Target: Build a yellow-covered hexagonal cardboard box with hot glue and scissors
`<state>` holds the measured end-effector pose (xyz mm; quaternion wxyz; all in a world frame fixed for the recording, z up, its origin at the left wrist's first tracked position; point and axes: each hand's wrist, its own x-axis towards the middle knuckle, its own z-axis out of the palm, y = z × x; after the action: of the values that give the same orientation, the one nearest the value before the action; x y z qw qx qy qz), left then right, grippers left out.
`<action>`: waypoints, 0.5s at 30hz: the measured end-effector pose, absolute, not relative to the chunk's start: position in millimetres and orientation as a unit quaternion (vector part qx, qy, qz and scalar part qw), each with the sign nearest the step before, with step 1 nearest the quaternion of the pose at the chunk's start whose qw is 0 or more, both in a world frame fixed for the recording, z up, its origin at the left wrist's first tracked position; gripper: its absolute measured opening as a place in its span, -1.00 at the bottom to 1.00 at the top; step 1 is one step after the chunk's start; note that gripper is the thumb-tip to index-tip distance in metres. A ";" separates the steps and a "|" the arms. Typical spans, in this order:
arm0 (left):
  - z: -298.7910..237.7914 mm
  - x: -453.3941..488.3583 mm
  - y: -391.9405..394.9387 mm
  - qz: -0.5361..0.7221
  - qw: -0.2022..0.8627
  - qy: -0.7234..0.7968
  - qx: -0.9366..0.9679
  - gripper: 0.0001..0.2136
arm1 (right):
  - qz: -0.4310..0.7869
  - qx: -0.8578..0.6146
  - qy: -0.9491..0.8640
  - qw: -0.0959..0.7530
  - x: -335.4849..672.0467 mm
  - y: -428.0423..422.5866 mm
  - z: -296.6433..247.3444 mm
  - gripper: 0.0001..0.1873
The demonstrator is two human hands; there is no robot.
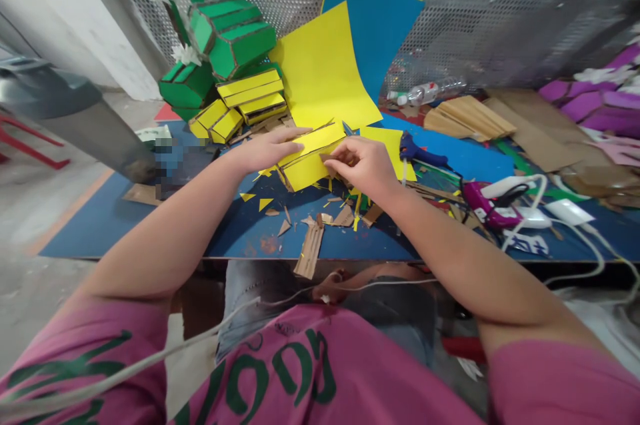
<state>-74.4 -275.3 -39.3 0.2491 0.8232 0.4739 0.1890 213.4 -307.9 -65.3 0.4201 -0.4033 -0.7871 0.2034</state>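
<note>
Fingers (291, 135) of left hand (263, 150) rest on, right hand (363, 165) pinches, one yellow block (306, 170).

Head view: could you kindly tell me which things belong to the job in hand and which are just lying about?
In hand: yellow cardboard piece, left hand flat on it, right hand pinching its end.
Lying about: blue glue gun, green boxes, stacked yellow boxes, plastic bottle, cardboard scraps.

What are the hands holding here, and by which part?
A yellow-faced cardboard piece: the left hand presses flat on its left end, the right hand pinches its right edge.
</note>
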 end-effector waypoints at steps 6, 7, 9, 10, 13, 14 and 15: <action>-39.2 -74.9 -275.5 0.190 0.263 0.474 0.818 -0.34 | 0.153 -0.412 -0.797 0.415 219.1 -304.1 -60.8 -0.78; -39.5 -74.9 -275.8 0.192 0.267 0.475 0.816 -0.34 | 0.143 -0.414 -0.796 0.418 221.5 -301.6 -61.1 -0.78; -40.0 -74.9 -276.4 0.197 0.271 0.475 0.814 -0.34 | 0.121 -0.418 -0.792 0.427 227.0 -295.5 -62.0 -0.78; -40.0 -74.9 -276.7 0.199 0.272 0.475 0.813 -0.33 | 0.111 -0.422 -0.789 0.432 229.9 -292.2 -62.6 -0.79; -39.2 -74.7 -277.9 0.197 0.265 0.477 0.814 -0.32 | 0.106 -0.434 -0.782 0.435 238.6 -281.2 -65.4 -0.82; -38.9 -74.5 -278.2 0.196 0.259 0.480 0.815 -0.32 | 0.110 -0.437 -0.780 0.433 241.7 -276.9 -66.6 -0.83; -38.7 -74.3 -278.4 0.196 0.253 0.485 0.814 -0.32 | 0.112 -0.441 -0.778 0.433 245.2 -272.3 -68.0 -0.84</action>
<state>-74.3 -278.4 -38.7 0.2529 0.8141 0.4848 0.1957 245.2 -272.3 -68.0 0.4335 -0.4407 -0.7780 0.1119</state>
